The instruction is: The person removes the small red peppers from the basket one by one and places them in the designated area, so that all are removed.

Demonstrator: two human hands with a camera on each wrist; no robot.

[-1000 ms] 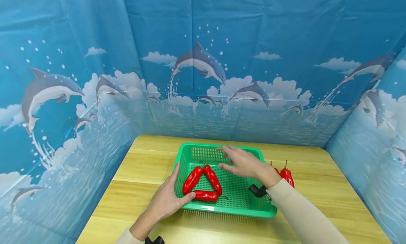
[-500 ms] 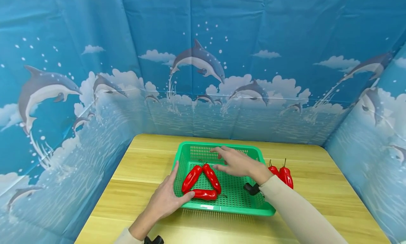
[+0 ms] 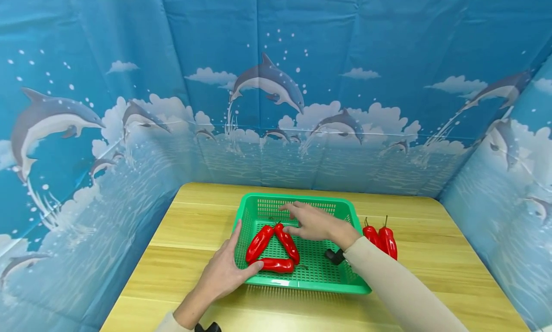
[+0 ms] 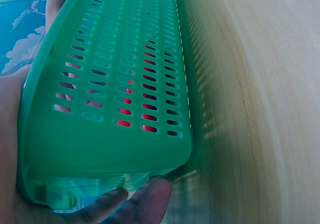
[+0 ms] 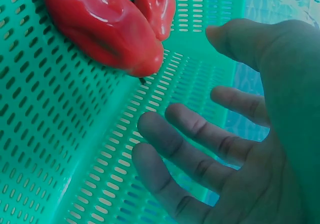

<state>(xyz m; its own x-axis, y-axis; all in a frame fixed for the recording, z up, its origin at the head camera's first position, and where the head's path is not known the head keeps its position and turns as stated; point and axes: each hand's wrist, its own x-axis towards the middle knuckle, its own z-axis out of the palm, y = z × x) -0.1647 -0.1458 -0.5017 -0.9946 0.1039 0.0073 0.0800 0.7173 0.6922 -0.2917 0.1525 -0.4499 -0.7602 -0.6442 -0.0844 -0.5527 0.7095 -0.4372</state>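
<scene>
A green plastic basket [image 3: 319,286] stands on the table. Inside it, three glossy red peppers lie in a triangle: a left one [image 3: 260,243], a right one [image 3: 287,244] and a front one [image 3: 277,265]. My left hand [image 3: 226,269] holds the basket's front left corner, thumb over the rim; the left wrist view shows fingertips [image 4: 152,199] bent against the outer wall. Over the inside of the basket hovers my right hand [image 3: 311,223], fingers spread and loosely bent, holding nothing. In the right wrist view, its fingers [image 5: 155,166] are apart from the nearest pepper [image 5: 107,27].
Two more red peppers, one nearer [image 3: 372,236] and one farther right [image 3: 388,242], lie on the wooden table [image 3: 435,255] just right of the basket. A blue dolphin-print curtain [image 3: 276,164] encloses the table at the back and sides.
My right hand has drifted left over the basket, closer to the peppers inside. The left hand keeps its place on the corner. The two outside peppers have come more into view.
</scene>
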